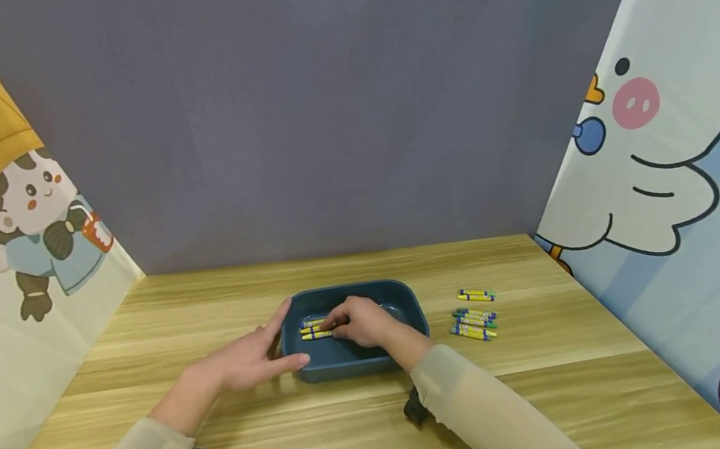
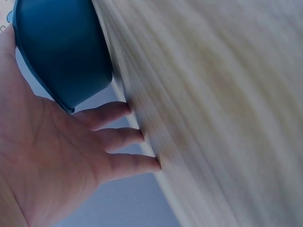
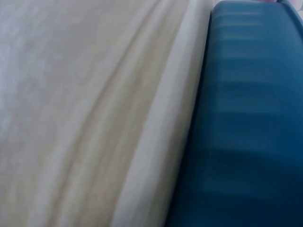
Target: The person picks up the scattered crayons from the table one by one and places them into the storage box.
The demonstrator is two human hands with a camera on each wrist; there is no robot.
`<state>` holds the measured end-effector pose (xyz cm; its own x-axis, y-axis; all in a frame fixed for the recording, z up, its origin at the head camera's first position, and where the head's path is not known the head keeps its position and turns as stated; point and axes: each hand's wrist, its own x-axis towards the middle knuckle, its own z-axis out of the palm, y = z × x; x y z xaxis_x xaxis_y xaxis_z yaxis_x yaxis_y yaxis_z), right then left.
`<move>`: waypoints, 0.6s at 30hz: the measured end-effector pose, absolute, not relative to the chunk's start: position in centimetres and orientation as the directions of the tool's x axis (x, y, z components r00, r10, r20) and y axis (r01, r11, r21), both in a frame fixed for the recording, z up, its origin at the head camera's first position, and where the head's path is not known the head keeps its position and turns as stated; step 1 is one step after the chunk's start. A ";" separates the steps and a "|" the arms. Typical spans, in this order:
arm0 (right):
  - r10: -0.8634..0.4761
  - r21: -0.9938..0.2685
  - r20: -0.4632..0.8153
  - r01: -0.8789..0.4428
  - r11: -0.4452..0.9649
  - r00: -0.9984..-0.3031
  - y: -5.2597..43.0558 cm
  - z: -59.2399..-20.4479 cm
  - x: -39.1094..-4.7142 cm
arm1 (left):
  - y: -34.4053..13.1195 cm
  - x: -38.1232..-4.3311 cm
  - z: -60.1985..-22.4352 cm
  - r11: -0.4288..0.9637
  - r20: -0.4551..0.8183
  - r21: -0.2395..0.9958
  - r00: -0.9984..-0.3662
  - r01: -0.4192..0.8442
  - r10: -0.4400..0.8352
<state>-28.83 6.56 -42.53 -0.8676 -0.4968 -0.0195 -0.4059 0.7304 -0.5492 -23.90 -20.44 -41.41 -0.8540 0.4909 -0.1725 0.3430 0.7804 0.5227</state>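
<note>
A dark blue rectangular box (image 1: 362, 369) stands on the table. Several yellow crayons (image 1: 316, 336) with blue bands lie side by side in its left part. My right hand (image 1: 367, 322) reaches in over the near rim, thumb and fingers curled around the right end of a crayon; the fingertips hide that end. At the box's left side is my left hand (image 1: 249, 360), thumb and index finger spread along the rim. In the left wrist view its other fingers (image 2: 135, 163) stretch down to the tabletop. The right wrist view shows only the box's outer wall (image 3: 246, 118) and the table.
Right of the box, several yellow, green and blue crayons (image 1: 473, 322) lie in a loose group on the wooden table (image 1: 549, 395). Two more crayons (image 1: 476, 296) lie just behind them. A grey panel (image 1: 322, 111) rises at the back, with cartoon-printed walls on both sides.
</note>
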 end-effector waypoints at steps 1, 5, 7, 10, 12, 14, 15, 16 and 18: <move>-0.495 -0.554 -0.020 -0.403 0.729 -0.868 6.6 -42.5 -28.8 | -20.5 -23.9 -41.4 0.781 -0.170 0.522 -0.855 0.343 0.490; -0.495 -0.553 -0.008 -0.408 0.726 -0.869 6.6 -42.4 -28.8 | -20.5 -23.9 -41.4 0.781 -0.170 0.523 -0.856 0.341 0.488; -0.489 -0.551 0.002 -0.409 0.727 -0.872 6.6 -42.3 -28.9 | -20.5 -23.8 -41.4 0.782 -0.175 0.524 -0.857 0.337 0.486; -0.474 -0.569 0.017 -0.399 0.719 -0.880 6.7 -42.1 -28.9 | -20.4 -23.9 -41.3 0.782 -0.179 0.528 -0.857 0.330 0.483; -0.469 -0.578 0.025 -0.395 0.714 -0.883 6.8 -41.9 -28.9 | -20.4 -23.9 -41.3 0.778 -0.178 0.533 -0.856 0.332 0.486; -0.468 -0.587 0.036 -0.398 0.705 -0.883 7.0 -41.6 -28.9 | -20.4 -24.0 -41.3 0.773 -0.171 0.537 -0.854 0.337 0.491; -0.473 -0.591 0.044 -0.405 0.698 -0.880 7.1 -41.5 -28.9 | -20.4 -24.0 -41.4 0.771 -0.167 0.538 -0.853 0.341 0.495; -0.477 -0.596 0.051 -0.410 0.690 -0.877 7.3 -41.3 -28.9 | -20.4 -24.0 -41.4 0.767 -0.162 0.541 -0.852 0.345 0.497; -0.489 -0.613 0.065 -0.422 0.668 -0.870 7.7 -40.8 -28.8 | -20.5 -24.0 -41.4 0.766 -0.160 0.542 -0.853 0.345 0.497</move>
